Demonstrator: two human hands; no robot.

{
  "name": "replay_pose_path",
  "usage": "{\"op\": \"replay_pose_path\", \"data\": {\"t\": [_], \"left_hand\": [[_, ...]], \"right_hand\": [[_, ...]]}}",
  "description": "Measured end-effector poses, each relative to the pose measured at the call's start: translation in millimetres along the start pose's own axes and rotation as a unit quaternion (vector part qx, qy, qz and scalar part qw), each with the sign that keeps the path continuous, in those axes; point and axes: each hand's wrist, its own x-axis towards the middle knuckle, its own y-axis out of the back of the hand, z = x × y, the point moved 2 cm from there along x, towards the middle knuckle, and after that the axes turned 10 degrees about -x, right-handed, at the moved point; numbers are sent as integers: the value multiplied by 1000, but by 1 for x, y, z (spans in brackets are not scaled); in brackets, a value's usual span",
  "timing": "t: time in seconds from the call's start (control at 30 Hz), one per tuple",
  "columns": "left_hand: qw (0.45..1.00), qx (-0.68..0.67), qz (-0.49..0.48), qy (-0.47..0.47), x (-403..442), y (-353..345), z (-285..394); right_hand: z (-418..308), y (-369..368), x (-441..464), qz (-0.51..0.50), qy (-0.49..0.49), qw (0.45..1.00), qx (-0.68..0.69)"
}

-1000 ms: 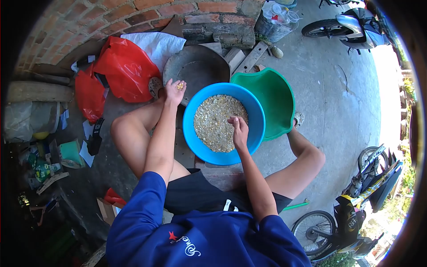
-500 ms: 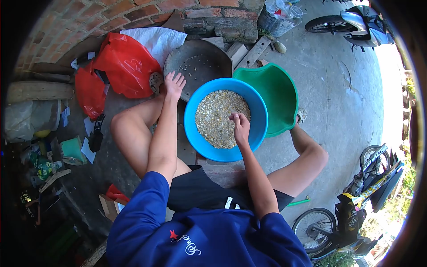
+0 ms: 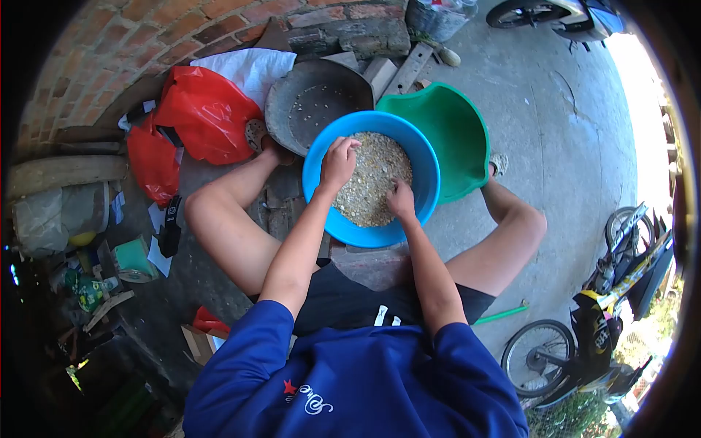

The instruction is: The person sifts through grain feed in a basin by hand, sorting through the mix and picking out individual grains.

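A blue basin point(image 3: 427, 155) sits between my legs, holding a broad layer of coarse, pale yellow-grey grain point(image 3: 372, 168). Over the left part of the grain is my left hand point(image 3: 338, 162), its fingers bent and drawn together; whatever they hold is hidden. My right hand point(image 3: 401, 201) is low at the right side of the grain, fingertips curled against it. Anything between those fingers is too small to make out. Behind the basin on the left lies a dark, shallow pan point(image 3: 310, 102) with a few scattered kernels. A green scoop-shaped basin point(image 3: 456, 139) stands at the right, partly behind the blue one.
Red plastic bags point(image 3: 208, 113) and a white sack point(image 3: 248, 69) lie by the brick wall point(image 3: 164, 29). Wood pieces point(image 3: 409, 69) rest behind the basins. Motorcycles point(image 3: 584, 350) stand at the right, clutter point(image 3: 95, 285) at the left.
My left hand has moved from above the dark pan, fingers spread, to over the grain with fingers bent. My right hand has lowered from above the grain to its surface.
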Motion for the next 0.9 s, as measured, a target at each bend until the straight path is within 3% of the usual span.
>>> {"op": "replay_pose_path", "data": {"t": [0.03,0.07,0.17,0.2,0.3,0.43,0.57,0.7,0.77,0.9], "left_hand": [[999,29,-24,21,-16,-11,1],[989,63,-59,120,-34,-16,-3],[970,201,4,137,-88,-46,-44],[957,204,-40,204,-91,-47,-31],[952,231,-77,188,-91,-57,-19],[951,142,-112,251,-75,-50,-17],[982,128,5,139,-62,-38,-19],[980,174,80,55,-38,-26,-10],[987,132,40,80,-34,-27,-17],[985,123,-72,95,-38,-33,-33]], "right_hand": [[0,0,-2,-14,2,1000,0],[2,0,-5,-29,4,1000,-1],[4,-3,-7,-29,0,1000,0],[3,-2,-7,-16,15,1000,-6],[4,-2,-8,-49,12,999,-20],[-2,1,-8,-46,2,999,-1],[-20,19,-12,43,-15,999,-6],[-29,35,-6,117,18,993,-20],[-31,37,-2,140,30,989,-19],[-6,4,13,6,97,994,40]]}}
